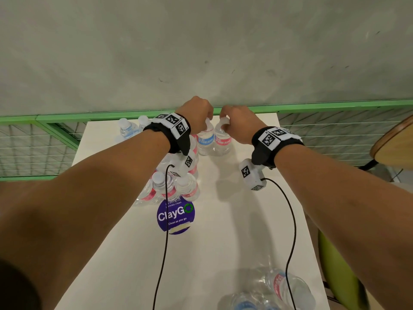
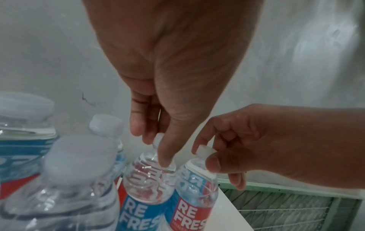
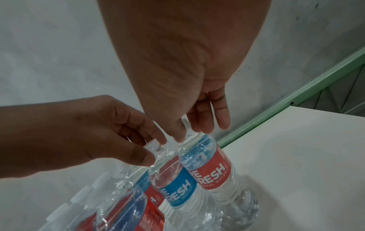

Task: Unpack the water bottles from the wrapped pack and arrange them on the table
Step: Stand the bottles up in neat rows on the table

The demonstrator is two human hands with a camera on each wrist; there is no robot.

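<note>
I have both hands out at the far edge of the white counter, each one on a bottle. My left hand pinches the white cap of the blue-label bottle, thumb and fingers curled onto the cap from above. My right hand does the same on the red-label bottle, its fingers clamped on the cap. The two bottles stand upright, touching side by side, close to the green rail that runs along the counter's far edge.

To my left of that pair, more bottles stand in a cluster, red labels showing, just behind a round purple sticker on the counter. Two more capped bottles stand at the far left corner. Near me, at the counter's close edge, the wrapped pack lies with bottles inside its clear film. Black cables hang from my wrist cameras across the counter.
</note>
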